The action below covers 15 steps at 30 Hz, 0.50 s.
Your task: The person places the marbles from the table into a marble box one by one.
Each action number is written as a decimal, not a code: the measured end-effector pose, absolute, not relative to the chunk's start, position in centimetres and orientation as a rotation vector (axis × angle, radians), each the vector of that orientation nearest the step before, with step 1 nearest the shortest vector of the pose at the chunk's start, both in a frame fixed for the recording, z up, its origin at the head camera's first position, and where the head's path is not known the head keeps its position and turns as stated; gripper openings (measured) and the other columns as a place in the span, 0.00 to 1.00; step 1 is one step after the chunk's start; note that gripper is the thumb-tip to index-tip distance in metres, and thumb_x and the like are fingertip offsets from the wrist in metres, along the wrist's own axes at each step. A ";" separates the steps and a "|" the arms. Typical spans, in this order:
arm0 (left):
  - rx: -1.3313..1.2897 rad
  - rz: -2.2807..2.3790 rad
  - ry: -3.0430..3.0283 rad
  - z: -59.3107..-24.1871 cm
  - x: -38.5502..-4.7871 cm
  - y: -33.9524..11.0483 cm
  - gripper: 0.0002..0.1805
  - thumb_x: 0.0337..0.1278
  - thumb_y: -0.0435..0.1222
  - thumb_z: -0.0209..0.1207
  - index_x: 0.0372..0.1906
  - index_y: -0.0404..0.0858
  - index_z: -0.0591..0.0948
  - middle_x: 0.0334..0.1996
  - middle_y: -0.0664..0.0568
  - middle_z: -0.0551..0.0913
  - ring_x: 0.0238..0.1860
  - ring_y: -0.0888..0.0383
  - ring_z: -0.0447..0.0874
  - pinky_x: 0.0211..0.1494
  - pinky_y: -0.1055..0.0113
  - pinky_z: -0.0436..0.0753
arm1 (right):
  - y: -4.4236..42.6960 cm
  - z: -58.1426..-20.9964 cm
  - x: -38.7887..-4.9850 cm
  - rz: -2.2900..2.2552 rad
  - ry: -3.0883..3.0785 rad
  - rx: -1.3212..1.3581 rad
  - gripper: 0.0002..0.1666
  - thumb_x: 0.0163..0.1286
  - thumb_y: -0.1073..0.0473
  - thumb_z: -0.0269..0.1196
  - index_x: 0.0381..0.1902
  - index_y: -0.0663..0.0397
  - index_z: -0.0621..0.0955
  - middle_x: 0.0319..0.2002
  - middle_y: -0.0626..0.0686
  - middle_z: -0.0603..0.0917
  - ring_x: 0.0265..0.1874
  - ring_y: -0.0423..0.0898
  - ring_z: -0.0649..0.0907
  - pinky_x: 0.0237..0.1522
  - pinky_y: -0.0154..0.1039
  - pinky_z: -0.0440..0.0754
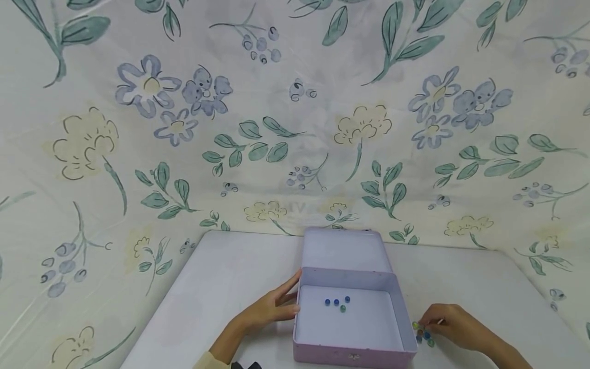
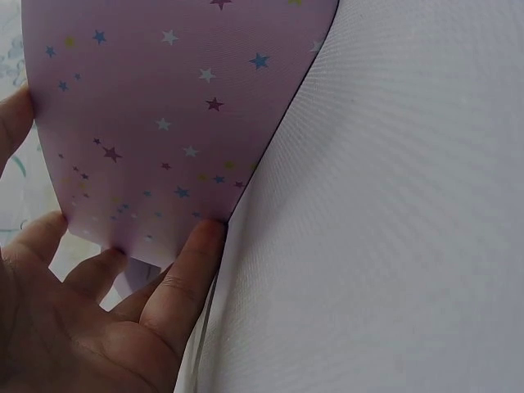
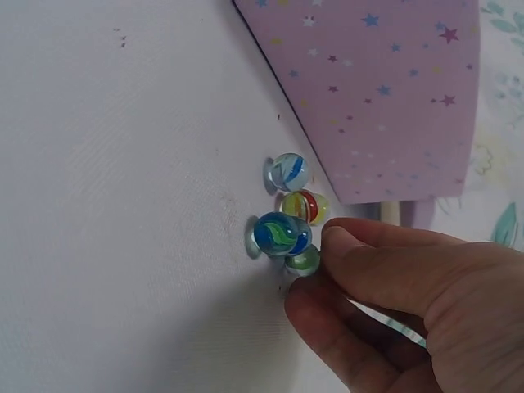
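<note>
Presently, several glass marbles [image 1: 427, 335] lie on the surface [image 1: 230, 266], just beside the right wall of the lilac box [image 1: 322, 352], toward its front. The right hand [image 1: 454, 325] is at this group: its thumb and forefinger are bent and a little parted, with a green marble [image 3: 304, 262] at their tips, but I cannot tell whether they pinch it. At the box's left wall, the left hand [image 1: 265, 310] has its fingers spread and fairly straight; they touch the box without wrapping around it. Inside the box are four other marbles [image 1: 336, 302].

The marbles should be light, hard and rather slippery, so probably they roll easily; thumb and fingertip on opposite sides, across the widest part, seem the best hold.

The exact number of marbles beside the box is hard to make out, because they overlap and the fingers hide some part. A black object [image 1: 249, 366], to the front left of the box, is cut off, and I cannot name it.
</note>
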<state>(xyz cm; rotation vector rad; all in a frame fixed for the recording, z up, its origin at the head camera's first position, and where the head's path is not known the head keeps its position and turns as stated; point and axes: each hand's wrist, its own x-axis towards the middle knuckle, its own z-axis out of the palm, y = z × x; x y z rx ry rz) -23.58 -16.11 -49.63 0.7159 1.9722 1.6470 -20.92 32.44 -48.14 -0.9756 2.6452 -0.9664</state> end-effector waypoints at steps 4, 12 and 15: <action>0.721 1.649 1.968 -49.7 -23.6 -16.1 0.46 0.69 0.46 0.60 0.81 0.60 0.44 0.82 0.52 0.37 0.78 0.30 0.46 0.65 0.47 0.79 | 32.4 -48.5 -21.0 -0.969 2.649 -1.083 0.07 0.64 0.66 0.66 0.37 0.51 0.88 0.35 0.46 0.88 0.37 0.29 0.83 0.34 0.30 0.85; 0.729 1.647 1.975 -49.7 -23.7 -16.1 0.46 0.69 0.46 0.59 0.81 0.59 0.44 0.82 0.52 0.37 0.78 0.30 0.46 0.65 0.46 0.79 | 32.3 -48.5 -20.9 -0.964 2.632 -1.067 0.06 0.64 0.67 0.66 0.36 0.53 0.88 0.35 0.46 0.88 0.37 0.30 0.84 0.36 0.30 0.86; 0.724 1.645 1.978 -49.6 -23.6 -16.1 0.46 0.69 0.46 0.59 0.81 0.59 0.44 0.82 0.52 0.38 0.78 0.30 0.46 0.65 0.46 0.79 | 32.3 -48.6 -20.9 -0.963 2.645 -1.073 0.07 0.63 0.68 0.66 0.36 0.53 0.88 0.35 0.46 0.88 0.37 0.30 0.84 0.36 0.30 0.86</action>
